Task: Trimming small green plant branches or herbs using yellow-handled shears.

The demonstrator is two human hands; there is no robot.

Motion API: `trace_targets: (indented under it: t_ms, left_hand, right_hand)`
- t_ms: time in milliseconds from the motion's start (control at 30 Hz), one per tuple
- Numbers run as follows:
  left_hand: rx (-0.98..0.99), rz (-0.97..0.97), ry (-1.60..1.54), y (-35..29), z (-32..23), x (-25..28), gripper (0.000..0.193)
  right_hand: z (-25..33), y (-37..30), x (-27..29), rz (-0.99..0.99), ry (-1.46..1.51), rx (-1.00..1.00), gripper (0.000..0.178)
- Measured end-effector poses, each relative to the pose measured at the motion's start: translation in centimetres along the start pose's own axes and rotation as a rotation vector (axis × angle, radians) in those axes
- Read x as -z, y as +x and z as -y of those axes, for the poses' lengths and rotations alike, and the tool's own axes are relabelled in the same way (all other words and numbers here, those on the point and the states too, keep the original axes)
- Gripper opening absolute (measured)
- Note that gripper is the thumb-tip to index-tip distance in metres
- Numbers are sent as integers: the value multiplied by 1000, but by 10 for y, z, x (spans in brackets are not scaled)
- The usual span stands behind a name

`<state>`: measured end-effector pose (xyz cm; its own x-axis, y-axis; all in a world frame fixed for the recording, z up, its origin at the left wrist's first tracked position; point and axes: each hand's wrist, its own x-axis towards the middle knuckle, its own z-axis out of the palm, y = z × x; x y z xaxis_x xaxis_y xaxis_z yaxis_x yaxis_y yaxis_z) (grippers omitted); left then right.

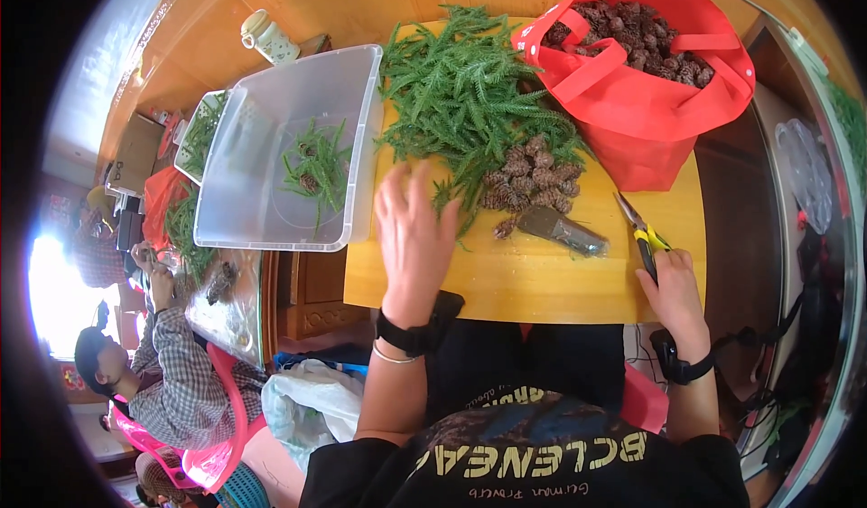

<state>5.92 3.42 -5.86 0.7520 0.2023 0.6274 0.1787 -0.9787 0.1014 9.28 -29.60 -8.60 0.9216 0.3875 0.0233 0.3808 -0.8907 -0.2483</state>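
Green sprig heap: spread over the far middle of the yellow tabletop, ahead of left hand and slightly to its right; well apart from right hand.
Heap's long axis: slanting from far left to nearer right, down toward the brown pinecones.
Left hand: fingers spread, back upward, nothing seen in grasp; just short of the lowest sprig tips, contact impossible to tell.
Right hand: curled around the handles of yellow-and-black long-nose pliers, near the table's right side.
Pliers' long axis: nose pointing away from the body and a little left, toward the gap between pinecones and red fabric bag.
Pinecones: clustered against the heap's near right edge, between the hands but farther out; closer to left fingers.
Dark wrapped bundle: lying just nearer than the pinecones, tilted down to the right, between both hands.
Clear plastic bin: just left of left hand, with a sprig-and-cone cluster inside.
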Motion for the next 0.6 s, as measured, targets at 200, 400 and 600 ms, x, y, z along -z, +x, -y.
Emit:
trace_targets:
  t_ms: [200,400,600]
  left_hand:
    - [-69,427,-553,-9,-38,-22,6]
    - [-40,430,-503,-20,-44,-54,8]
    - [-15,499,-522,-17,-47,-55,6]
  right_hand:
    - [0,3,5,39,34,-23,29]
    - [16,13,17,-89,142,12,27]
    - [54,36,19,-129,321,192,23]
